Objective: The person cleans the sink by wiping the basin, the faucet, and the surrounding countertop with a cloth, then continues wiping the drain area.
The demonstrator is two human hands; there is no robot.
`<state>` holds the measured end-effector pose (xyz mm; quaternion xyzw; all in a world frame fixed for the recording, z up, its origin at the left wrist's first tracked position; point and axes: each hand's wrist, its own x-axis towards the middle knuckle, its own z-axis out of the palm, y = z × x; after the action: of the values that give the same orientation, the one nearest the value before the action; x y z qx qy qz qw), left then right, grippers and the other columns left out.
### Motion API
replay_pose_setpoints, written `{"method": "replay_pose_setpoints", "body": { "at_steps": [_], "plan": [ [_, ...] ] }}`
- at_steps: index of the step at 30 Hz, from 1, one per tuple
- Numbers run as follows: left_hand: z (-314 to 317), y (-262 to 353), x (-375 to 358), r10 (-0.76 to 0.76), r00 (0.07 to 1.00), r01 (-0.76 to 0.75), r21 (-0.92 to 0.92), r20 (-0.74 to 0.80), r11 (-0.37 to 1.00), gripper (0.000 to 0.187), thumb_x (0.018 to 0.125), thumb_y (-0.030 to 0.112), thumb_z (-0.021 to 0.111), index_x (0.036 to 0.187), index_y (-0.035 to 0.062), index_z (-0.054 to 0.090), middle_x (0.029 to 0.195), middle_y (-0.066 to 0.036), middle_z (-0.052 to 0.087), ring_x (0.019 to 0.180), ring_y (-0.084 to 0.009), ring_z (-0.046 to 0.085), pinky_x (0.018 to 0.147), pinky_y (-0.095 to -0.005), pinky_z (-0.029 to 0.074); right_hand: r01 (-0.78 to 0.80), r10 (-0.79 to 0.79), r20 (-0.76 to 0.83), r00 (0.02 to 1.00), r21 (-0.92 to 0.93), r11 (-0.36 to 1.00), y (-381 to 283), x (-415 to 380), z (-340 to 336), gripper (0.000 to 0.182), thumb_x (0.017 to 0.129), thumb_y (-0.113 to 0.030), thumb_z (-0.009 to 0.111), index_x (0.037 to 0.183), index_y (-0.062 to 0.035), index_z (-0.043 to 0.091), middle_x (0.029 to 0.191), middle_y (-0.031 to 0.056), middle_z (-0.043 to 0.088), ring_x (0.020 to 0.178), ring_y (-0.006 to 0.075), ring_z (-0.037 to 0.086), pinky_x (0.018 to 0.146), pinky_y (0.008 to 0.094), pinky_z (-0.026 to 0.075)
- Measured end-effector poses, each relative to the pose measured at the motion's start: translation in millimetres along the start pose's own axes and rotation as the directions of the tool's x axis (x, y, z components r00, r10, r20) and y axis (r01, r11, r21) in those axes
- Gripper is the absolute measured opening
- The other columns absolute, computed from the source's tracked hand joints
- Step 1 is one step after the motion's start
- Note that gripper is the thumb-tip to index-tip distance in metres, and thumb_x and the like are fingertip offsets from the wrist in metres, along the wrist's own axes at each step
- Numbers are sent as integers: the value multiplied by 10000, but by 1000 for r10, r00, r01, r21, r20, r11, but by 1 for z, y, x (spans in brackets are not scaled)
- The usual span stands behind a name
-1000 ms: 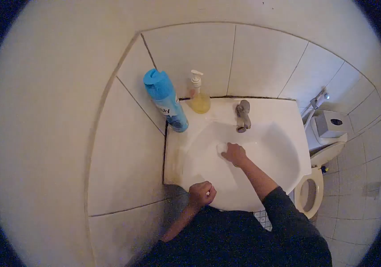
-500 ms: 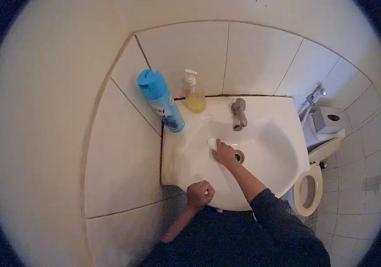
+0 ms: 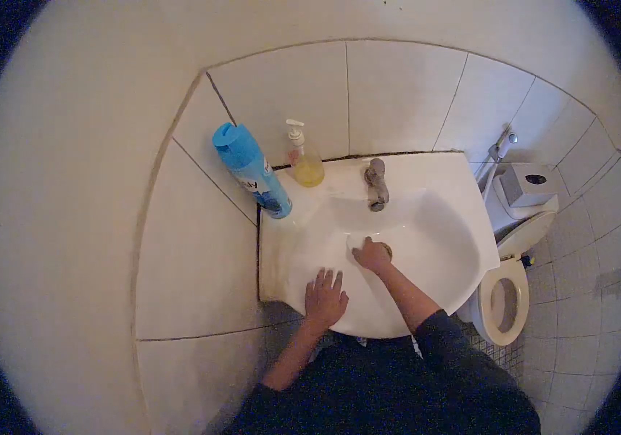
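Note:
My right hand [image 3: 373, 256] is down in the white sink [image 3: 441, 246], just left of the drain [image 3: 387, 251]. Its fingers press a small white wad [image 3: 354, 241] against the basin; the wad's material is too pale to make out. My left hand [image 3: 326, 299] lies with fingers spread at the basin's front left edge, holding nothing. Beyond my right hand, at the back of the sink, stands the metal faucet [image 3: 376, 185].
A blue spray can [image 3: 252, 172] and a pump bottle of yellow liquid [image 3: 307, 167] stand at the sink's back left. To the right are a toilet [image 3: 504, 301] with its lid raised, a tissue box [image 3: 528, 185] on its tank, and a bidet sprayer [image 3: 504, 145]. Tiled walls border the sink.
My left hand has opened from a closed fist and spread out at the basin edge. My right hand has shifted slightly with the white wad, toward the drain. The view has shifted slightly.

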<state>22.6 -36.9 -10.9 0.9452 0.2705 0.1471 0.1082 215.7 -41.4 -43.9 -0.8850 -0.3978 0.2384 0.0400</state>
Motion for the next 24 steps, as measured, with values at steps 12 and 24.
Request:
{"method": "replay_pose_setpoints", "body": {
  "at_steps": [12,24],
  "plan": [
    [47,-47,29,-258,913,232,120,316,965,741,769,347,522,1288,-92,227,1374,-189,226,1288,-306,150,1065,-419,24,189,-193,-32,981,-88,978,-4,-16,-16,569,777,-405,516,1090,51,382,839,233,600,776,384,595,717,447,475],
    [33,-22,18,-459,794,535,-99,399,839,658,664,164,663,1181,-78,334,1115,-237,445,1012,-392,426,903,-425,335,360,-373,-187,909,-100,928,-22,3,14,538,796,-367,507,1081,65,363,750,211,579,708,365,596,649,449,487]
  ]
}}
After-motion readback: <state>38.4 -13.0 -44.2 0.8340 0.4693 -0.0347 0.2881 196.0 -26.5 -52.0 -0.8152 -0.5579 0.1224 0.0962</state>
